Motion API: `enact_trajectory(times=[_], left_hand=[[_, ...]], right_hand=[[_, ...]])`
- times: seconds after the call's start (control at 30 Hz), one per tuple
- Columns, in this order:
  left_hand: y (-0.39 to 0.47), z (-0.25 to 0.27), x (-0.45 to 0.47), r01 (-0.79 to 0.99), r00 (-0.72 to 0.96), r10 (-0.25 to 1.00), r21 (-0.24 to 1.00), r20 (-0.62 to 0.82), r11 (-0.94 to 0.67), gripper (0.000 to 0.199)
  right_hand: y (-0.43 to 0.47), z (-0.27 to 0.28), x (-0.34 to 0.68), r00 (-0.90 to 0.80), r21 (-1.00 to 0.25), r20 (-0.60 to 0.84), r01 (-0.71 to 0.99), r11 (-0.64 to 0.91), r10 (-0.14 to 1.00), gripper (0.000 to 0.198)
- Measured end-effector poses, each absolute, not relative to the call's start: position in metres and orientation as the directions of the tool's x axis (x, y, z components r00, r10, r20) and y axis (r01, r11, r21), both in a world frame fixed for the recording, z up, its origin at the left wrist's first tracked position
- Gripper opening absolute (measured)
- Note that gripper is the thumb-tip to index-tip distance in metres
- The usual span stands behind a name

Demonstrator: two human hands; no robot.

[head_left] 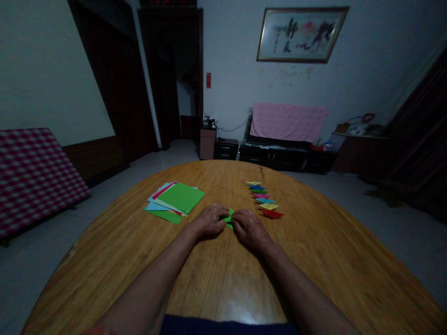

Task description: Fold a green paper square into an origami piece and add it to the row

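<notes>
Between my two hands, on the wooden table (216,270), lies a small folded piece of green paper (229,218). My left hand (211,219) is closed on its left side, fingers curled over the edge. The fingers of my right hand (250,228) pinch its right side. Parts of the paper are hidden under the fingers. To the left sits a loose stack of coloured paper sheets (179,197), a green one on top. A row of small folded paper shapes (267,206) in several colours runs away from me on the right, the red one (272,214) nearest.
Beyond the round table's far edge stand a low black cabinet (275,158) and a pink cloth (289,122) draped over something. A red checked panel (35,177) leans at the left. A framed picture (302,35) hangs on the wall.
</notes>
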State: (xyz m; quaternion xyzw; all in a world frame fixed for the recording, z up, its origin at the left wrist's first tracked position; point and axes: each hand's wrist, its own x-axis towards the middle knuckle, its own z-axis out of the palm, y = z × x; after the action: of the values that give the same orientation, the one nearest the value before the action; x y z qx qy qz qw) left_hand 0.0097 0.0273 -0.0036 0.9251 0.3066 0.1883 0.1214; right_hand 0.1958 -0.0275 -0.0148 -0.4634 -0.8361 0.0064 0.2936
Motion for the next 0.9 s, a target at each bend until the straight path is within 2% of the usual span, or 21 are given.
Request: enact_trajectory(times=[0.17, 0.37, 0.53, 0.67, 0.9], left_hand=[[0.029, -0.005, 0.009, 0.538, 0.719, 0.637, 0.359, 0.277, -0.763, 0.021], [0.026, 0.000, 0.011, 0.675, 0.611, 0.750, 0.329, 0.254, -0.661, 0.024], [0.026, 0.001, 0.015, 0.663, 0.559, 0.783, 0.421, 0.271, -0.619, 0.034], [0.028, -0.003, 0.017, 0.637, 0.539, 0.792, 0.476, 0.288, -0.607, 0.033], [0.034, -0.011, 0.018, 0.513, 0.506, 0.819, 0.669, 0.271, -0.538, 0.033]], right_hand=[[-0.024, -0.013, 0.193, -0.336, -0.298, 0.454, 0.816, 0.496, 0.825, 0.023], [-0.016, -0.010, 0.189, -0.221, -0.383, 0.429, 0.834, 0.398, 0.876, 0.024], [-0.010, -0.006, 0.188, -0.163, -0.444, 0.406, 0.825, 0.350, 0.899, 0.026], [-0.004, -0.004, 0.189, -0.146, -0.466, 0.358, 0.828, 0.311, 0.923, 0.028], [0.005, -0.005, 0.195, -0.181, -0.551, 0.311, 0.765, 0.332, 0.933, 0.023]])
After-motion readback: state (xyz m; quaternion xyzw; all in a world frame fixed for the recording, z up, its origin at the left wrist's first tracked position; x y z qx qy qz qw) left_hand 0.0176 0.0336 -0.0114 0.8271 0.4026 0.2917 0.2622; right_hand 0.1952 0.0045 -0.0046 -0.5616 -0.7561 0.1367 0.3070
